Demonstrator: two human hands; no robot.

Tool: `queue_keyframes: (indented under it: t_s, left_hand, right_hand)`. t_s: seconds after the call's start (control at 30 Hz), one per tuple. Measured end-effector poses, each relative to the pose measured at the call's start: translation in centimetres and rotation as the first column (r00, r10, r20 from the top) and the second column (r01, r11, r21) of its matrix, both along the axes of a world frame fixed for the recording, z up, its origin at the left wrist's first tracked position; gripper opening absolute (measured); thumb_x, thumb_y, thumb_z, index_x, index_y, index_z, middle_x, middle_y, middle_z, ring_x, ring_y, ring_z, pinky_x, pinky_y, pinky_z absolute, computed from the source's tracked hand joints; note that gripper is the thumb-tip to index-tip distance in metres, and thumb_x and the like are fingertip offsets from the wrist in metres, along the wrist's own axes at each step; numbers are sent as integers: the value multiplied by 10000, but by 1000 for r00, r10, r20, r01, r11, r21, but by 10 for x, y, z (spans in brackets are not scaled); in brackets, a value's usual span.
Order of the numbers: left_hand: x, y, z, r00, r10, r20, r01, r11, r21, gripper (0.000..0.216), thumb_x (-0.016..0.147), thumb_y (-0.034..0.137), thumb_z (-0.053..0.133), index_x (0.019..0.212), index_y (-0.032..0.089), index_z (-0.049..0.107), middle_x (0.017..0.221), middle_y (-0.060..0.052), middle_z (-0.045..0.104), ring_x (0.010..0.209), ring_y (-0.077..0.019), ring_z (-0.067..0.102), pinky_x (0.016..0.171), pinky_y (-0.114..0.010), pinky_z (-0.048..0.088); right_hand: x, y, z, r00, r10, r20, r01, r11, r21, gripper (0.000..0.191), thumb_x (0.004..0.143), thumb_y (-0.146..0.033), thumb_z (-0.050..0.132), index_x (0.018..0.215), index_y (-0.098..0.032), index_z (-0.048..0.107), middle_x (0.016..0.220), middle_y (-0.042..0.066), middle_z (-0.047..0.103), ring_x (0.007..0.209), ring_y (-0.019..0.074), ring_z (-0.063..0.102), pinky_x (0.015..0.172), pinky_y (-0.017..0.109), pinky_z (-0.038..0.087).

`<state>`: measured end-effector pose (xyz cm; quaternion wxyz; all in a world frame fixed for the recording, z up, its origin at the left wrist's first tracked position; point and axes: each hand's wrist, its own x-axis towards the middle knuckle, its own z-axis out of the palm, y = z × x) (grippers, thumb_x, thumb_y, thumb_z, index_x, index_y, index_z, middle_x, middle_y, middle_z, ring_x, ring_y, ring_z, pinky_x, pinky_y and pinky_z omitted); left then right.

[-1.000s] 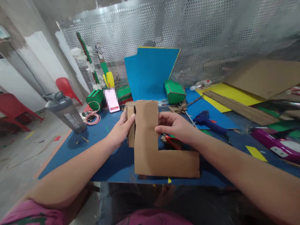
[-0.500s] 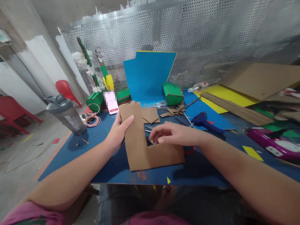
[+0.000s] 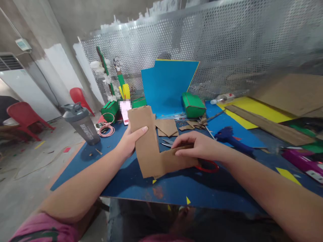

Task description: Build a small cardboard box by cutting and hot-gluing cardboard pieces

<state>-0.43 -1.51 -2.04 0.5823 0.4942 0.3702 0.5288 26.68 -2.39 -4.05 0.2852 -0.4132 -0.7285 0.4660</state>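
An L-shaped piece of brown cardboard (image 3: 148, 151) is held up over the blue table. My left hand (image 3: 132, 139) is closed on its tall upright part, thumb across the front face and the other fingers behind. On the lower right arm of the L, my right hand (image 3: 194, 146) pinches the top edge between thumb and fingers. Behind the cardboard lies a pair of scissors (image 3: 208, 166); its red handle shows at the right and its blades stick out above the edge, the middle being hidden. Small cut cardboard pieces (image 3: 168, 127) lie just beyond.
A grey shaker bottle (image 3: 82, 124) stands at left, near a pink coiled cord (image 3: 106, 130) and a phone (image 3: 124, 112). Farther back are a green block (image 3: 193, 105) and blue board (image 3: 169, 85). At right are a blue glue gun (image 3: 233, 139) and a purple device (image 3: 304, 164).
My right hand has come down and now grips the lower arm of the cardboard. The cardboard has turned slightly, and more of the scissors' red handle shows. The view has shifted left.
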Motion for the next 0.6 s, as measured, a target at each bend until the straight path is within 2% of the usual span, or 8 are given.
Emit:
queue_keyframes:
  t_s: [0.1,0.17,0.3,0.47,0.53,0.6]
  left_hand:
    - [-1,-2,0,998,-55,33,57,997,-56,725,582,522,1029,1110,160,691,972,-96,818,804,-267,772,712,-384,656]
    - [-3,-2,0,998,-57,33,59,996,-61,688,571,500,1033,1064,153,703,968,-101,828,780,-264,773,687,-376,651]
    - [-5,4,-1,998,-63,27,65,997,-47,746,584,529,1012,1158,140,738,1053,-142,853,853,-320,811,755,-428,673]
    - [-6,12,-3,994,-8,108,16,997,-75,705,685,670,914,1151,164,759,1032,-143,861,997,-377,834,906,-501,684]
    - [-5,12,-1,994,8,105,-1,998,-67,688,666,628,939,1144,168,757,1018,-129,860,971,-363,834,900,-498,688]
    - [-4,12,2,997,13,72,-8,997,-73,703,598,545,991,1138,165,751,993,-115,857,883,-327,825,828,-461,691]
  right_hand:
    - [-1,-3,3,1000,14,18,-14,1000,-4,322,710,-461,906,910,-217,841,942,56,856,921,258,809,871,359,643]
    - [-2,-4,4,999,29,23,-28,1000,-12,339,713,-476,904,918,-215,832,941,54,853,920,251,807,871,355,640]
    - [-1,-3,4,999,34,41,-35,999,19,332,731,-481,894,934,-224,839,953,57,856,936,256,804,879,364,637]
    - [5,6,2,998,-64,-7,65,991,118,321,686,-505,900,858,-242,837,933,66,850,941,290,793,893,408,626]
    - [7,8,1,995,-102,-8,102,983,155,312,682,-508,901,841,-248,833,928,67,845,949,299,784,904,424,610]
    - [6,8,1,993,-117,-8,117,977,180,289,688,-498,899,819,-251,824,914,63,837,947,296,773,904,423,595]
